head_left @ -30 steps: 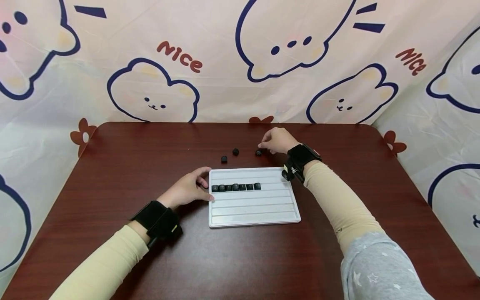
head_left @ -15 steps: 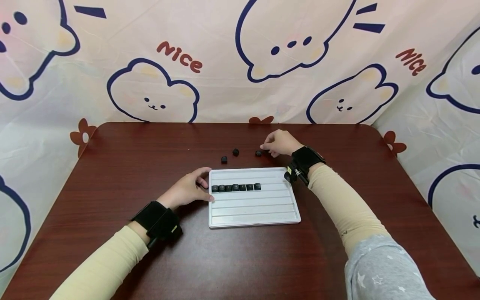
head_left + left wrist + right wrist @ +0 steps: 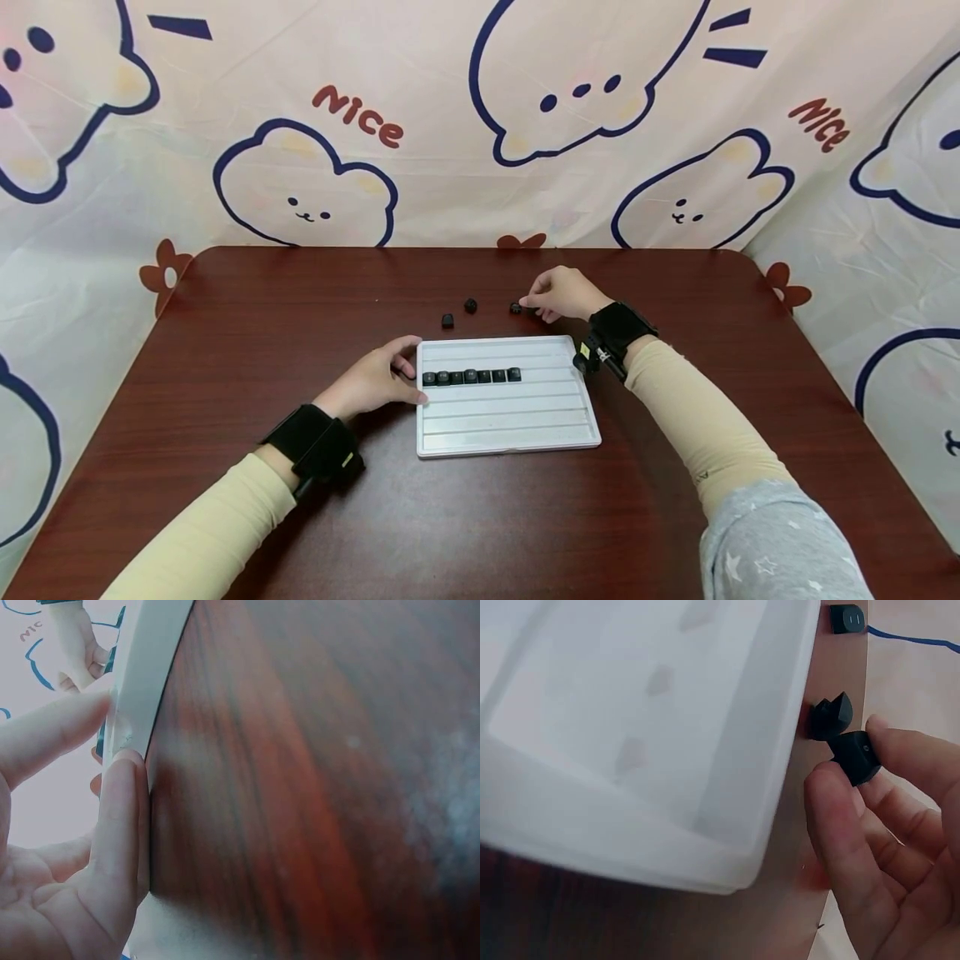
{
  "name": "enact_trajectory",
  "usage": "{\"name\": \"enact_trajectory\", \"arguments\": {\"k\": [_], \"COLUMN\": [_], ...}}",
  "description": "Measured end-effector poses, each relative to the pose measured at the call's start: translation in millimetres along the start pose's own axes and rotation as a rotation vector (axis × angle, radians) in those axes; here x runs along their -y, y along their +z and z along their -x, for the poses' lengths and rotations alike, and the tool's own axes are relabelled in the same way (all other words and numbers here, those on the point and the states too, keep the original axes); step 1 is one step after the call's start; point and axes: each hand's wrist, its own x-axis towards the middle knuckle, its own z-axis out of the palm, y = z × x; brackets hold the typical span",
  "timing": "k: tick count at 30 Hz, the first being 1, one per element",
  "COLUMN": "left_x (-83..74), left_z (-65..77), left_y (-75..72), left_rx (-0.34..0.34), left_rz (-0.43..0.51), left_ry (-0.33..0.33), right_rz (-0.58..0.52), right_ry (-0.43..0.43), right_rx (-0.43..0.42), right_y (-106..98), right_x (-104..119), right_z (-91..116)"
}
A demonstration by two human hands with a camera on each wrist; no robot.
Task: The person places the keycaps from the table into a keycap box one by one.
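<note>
A white grooved tray lies on the table with a row of black keycaps standing in one groove. My left hand grips the tray's left edge; in the left wrist view its thumb and a finger lie against the white rim. Beyond the tray's far edge, my right hand pinches a black keycap between thumb and index finger. Right beside it sits another loose keycap, also in the head view as a small dark keycap at the fingertips.
Two more loose keycaps, one farther back and one nearer the tray, lie on the brown wooden table. A patterned cloth hangs behind the table's far edge.
My right hand has shifted slightly right and toward me, its fingertips coming down beside the rightmost loose keycap. The left hand and the tray have stayed in place.
</note>
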Motion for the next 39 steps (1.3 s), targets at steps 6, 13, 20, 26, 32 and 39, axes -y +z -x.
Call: {"name": "enact_trajectory", "arguments": {"k": [6,13,20,26,32,39], "left_x": [0.0,0.1,0.3,0.2,-0.3,0.7], "left_z": [0.1,-0.3,-0.9,0.2,0.3,-0.8], "left_y": [-0.1,-0.3,-0.1,-0.3,-0.2,0.5], "left_rx": [-0.002,0.003,0.009,0.011,0.015,0.017], "left_rz": [0.001,0.008,0.012,0.004,0.01,0.017], "left_ry": [-0.003,0.004,0.006,0.011,0.012,0.004], "right_rz": [-0.035,-0.133,-0.282,-0.325,-0.314,-0.328], "right_ry": [-0.029,-0.048,-0.043,-0.051,-0.062,-0.054], "right_rx": [0.002,0.021,0.064,0.109,0.129,0.174], "right_y": [0.5,-1.8,-0.1,2.9,6.7,11.1], "right_x": [-5.0,-9.6,-6.2,-2.4,-1.8,-4.1], "right_z": [6.1,14.0,26.9,39.9,48.3,54.7]}}
